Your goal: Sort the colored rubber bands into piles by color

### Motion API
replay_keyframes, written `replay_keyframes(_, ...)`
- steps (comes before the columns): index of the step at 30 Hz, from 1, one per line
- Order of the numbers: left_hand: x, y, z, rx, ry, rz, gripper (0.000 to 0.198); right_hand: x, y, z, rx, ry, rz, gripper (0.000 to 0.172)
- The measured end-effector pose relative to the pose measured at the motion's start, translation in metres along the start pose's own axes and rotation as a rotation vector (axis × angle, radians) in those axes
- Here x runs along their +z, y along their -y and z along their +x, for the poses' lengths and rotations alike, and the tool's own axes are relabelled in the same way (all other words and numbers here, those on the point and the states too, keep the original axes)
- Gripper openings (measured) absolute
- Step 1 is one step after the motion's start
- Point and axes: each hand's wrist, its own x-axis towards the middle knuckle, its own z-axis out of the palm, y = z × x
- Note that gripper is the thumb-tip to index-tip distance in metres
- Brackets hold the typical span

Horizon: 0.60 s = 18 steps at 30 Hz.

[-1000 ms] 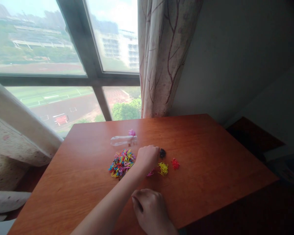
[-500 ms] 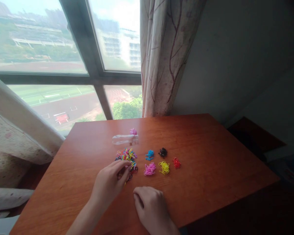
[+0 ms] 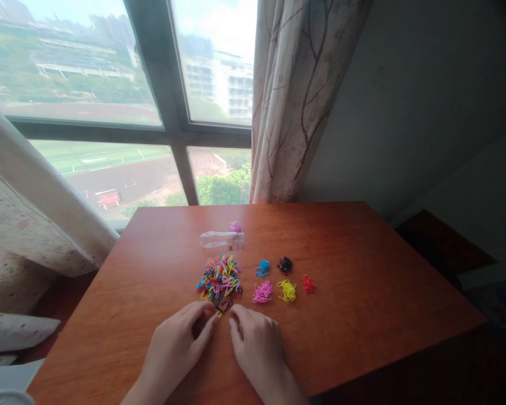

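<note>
A mixed pile of small coloured rubber bands (image 3: 219,275) lies on the wooden table. At its near edge my left hand (image 3: 181,340) has its thumb and forefinger curled together, with a dark band (image 3: 224,307) at the fingertips. Close by on the right, my right hand (image 3: 257,343) rests with fingers curled in and thumb near the forefinger; anything between them is hidden. Right of the mixed pile are single-colour heaps: blue bands (image 3: 262,268), black bands (image 3: 284,265), pink bands (image 3: 262,292), yellow bands (image 3: 287,291) and red bands (image 3: 308,283).
Behind the mixed pile lies a clear plastic bag or sleeve (image 3: 221,240) with a small purple item (image 3: 235,226) beside it. The brown table (image 3: 362,304) reaches to a window with curtains (image 3: 295,101). Its right side borders a dark wall.
My left hand has drawn back from over the mixed pile to its near edge, beside my right hand. My right hand has moved slightly forward. The view has shifted a little.
</note>
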Motion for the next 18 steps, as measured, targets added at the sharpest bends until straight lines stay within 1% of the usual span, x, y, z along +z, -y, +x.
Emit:
replay_keyframes(2,-0.002,-0.003,-0.002,-0.007,0.047,0.027,0.016,0.0,-0.001,0.0,-0.005,-0.017,0.011,0.017)
replay_keyframes(4,-0.002,-0.006,-0.003,-0.003,0.062,0.045,0.015,0.0,-0.002,-0.001,-0.015,-0.034,0.025,0.017)
replay_keyframes(12,0.006,-0.002,-0.008,0.094,-0.076,0.078,0.014,0.002,-0.006,-0.003,-0.068,-0.05,0.048,0.018)
replay_keyframes(15,0.007,0.0,-0.009,0.115,-0.074,0.096,0.014,0.0,-0.005,-0.003,-0.087,-0.045,0.06,0.018)
replay_keyframes(18,0.009,0.001,-0.01,0.123,-0.044,0.126,0.015,-0.001,-0.004,-0.003,-0.111,-0.023,0.079,0.017)
